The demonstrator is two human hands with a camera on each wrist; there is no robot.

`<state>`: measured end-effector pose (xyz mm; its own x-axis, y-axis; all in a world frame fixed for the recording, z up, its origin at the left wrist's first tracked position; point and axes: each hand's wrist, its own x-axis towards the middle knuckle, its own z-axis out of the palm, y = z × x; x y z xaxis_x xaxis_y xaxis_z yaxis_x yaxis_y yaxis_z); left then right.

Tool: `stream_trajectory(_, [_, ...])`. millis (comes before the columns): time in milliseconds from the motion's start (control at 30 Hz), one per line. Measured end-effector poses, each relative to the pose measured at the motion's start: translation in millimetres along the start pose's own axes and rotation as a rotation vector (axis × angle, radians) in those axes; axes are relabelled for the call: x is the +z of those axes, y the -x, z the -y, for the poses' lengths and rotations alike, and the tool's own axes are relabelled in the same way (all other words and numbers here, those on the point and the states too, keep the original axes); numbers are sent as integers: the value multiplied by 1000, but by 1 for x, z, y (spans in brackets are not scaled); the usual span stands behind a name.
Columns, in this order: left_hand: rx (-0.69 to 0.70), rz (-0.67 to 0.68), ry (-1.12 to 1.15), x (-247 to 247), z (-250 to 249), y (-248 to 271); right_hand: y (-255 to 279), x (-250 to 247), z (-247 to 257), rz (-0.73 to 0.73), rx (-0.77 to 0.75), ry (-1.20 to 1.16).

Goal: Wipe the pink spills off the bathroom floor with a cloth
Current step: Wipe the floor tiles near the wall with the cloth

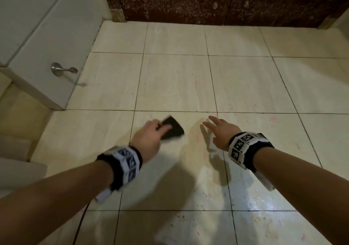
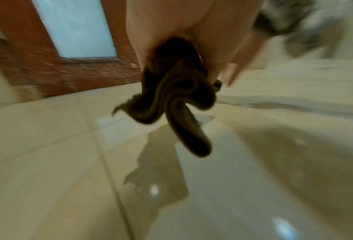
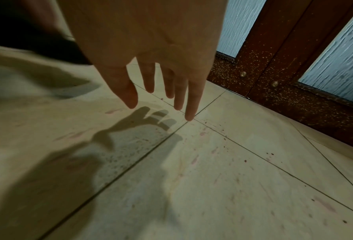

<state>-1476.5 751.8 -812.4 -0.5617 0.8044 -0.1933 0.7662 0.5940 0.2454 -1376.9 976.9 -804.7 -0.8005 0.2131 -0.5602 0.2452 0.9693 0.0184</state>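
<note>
Underfoot, the pale tiled bathroom floor point(image 1: 175, 78) fills most of the head view, glossy and wet at the near right. A dark brown double door point(image 1: 188, 5) with frosted glass panels closes the far side, and a white door point(image 1: 47, 37) stands along the left. The left hand point(image 1: 149, 135) reaches forward over the middle tile, its fingers curled round a dark brown cloth point(image 1: 172, 128). In the blurred left wrist view the cloth hangs bunched from the fingers above the tiles, its shadow lying beneath. The right hand point(image 1: 220, 131) is just beside it, palm down, fingers point(image 3: 191, 100) straight and spread wide, holding nothing. A metal lever handle point(image 1: 62, 69) juts from the white door. The pink spills point(image 1: 273, 119) lie as small streaks and specks between the hands, right of the right hand and on the nearer tiles.
</note>
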Motion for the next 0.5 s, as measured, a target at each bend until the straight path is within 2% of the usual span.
stream_trajectory(67, [-236, 130, -63, 0, 19, -24, 1, 2, -4, 5, 16, 0])
stream_trajectory(100, [-305, 212, -121, 1, 21, -33, 1, 4, -6, 8, 24, -3])
stream_trajectory(167, [-340, 287, -183, 6, 16, -37, 2, 5, -7, 19, 34, -8])
stream_trajectory(233, [-245, 290, -239, 18, 11, -29, 1, 7, -9, 27, 35, -15])
stream_trajectory(333, [34, 162, -344, 16, -19, 0, 1, 6, -11, 27, 42, -18])
stream_trajectory(367, [129, 238, -341, 13, -33, 13, 1, 4, -12, 24, 47, -19])
stream_trajectory(433, [287, 515, -322, 12, -54, 39, 0, 0, -13, 12, 58, -24])
stream_trajectory(500, [414, 533, -259, 18, -63, 55, -1, -3, -13, 4, 58, -31])
